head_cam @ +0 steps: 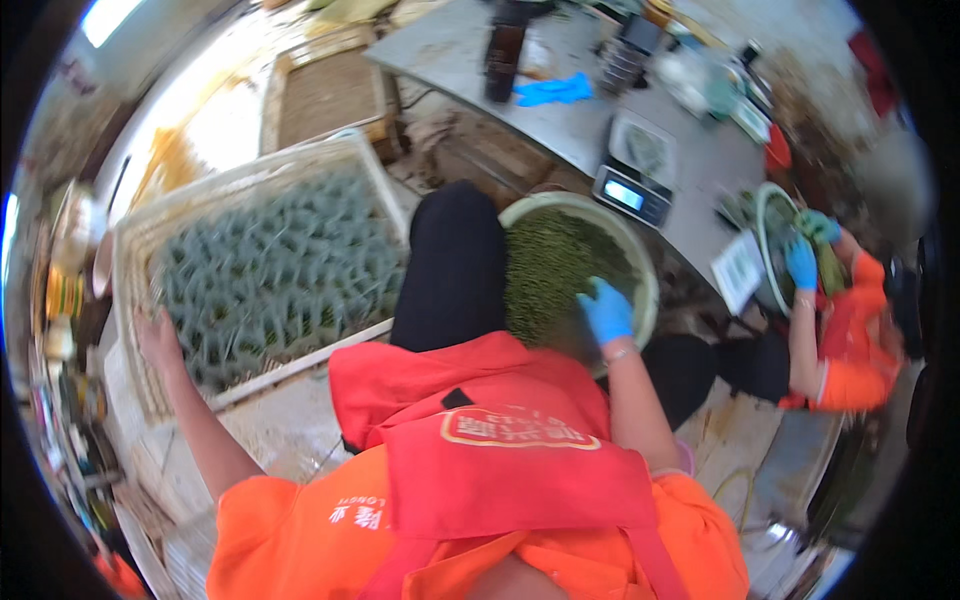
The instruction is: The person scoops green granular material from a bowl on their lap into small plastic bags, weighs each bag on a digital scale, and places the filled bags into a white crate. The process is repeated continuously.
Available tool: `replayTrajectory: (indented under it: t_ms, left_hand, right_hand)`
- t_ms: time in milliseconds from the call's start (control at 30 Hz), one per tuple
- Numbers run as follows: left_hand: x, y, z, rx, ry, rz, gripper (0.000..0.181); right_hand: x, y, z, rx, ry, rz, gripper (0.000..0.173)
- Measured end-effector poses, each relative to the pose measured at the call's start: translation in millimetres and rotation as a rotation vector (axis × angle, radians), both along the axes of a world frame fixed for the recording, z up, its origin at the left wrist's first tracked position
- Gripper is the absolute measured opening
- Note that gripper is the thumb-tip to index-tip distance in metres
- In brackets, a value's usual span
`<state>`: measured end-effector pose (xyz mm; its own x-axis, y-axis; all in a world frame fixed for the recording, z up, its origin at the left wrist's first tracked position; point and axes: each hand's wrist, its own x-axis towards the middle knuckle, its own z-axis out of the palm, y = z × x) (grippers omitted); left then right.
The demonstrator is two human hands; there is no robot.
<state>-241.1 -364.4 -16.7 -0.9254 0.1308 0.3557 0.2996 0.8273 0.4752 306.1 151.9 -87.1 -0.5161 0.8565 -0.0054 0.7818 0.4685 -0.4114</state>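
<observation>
My bare left hand rests at the near left rim of a large white plastic crate. Many small clear bags with green contents stand close together in the crate. At my right, a pale round tub holds a mass of small green pieces. My right hand, in a blue glove, is over the tub's right part with its fingers partly spread, and I see nothing in it. A digital scale with a lit display sits on the metal table's edge, a small clear bag on its pan.
The metal table holds a blue glove, a dark bottle and plastic bags. A co-worker in orange at the right has gloved hands at another tub. A brown-filled crate stands behind the white one.
</observation>
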Motion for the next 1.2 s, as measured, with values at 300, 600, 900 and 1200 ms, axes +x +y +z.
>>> replayTrajectory:
  t_ms: [300,600,900,1200]
  left_hand:
    - [231,358,42,0.175,0.247,-1.223,0.029]
    - [354,468,-28,0.092,-0.681,-1.493,0.04]
    - [331,475,-71,0.236,-0.833,-1.19,0.024]
    - [337,477,-60,0.247,-0.874,-1.181,0.024]
  right_hand:
    - [6,-12,-12,-0.26,0.388,-0.122,0.021]
    - [6,6,72,-0.886,1.047,-0.326,0.013]
    - [10,21,48,-0.918,0.766,-0.255,0.012]
    - [-4,-14,-35,-0.188,0.198,-0.007,0.032]
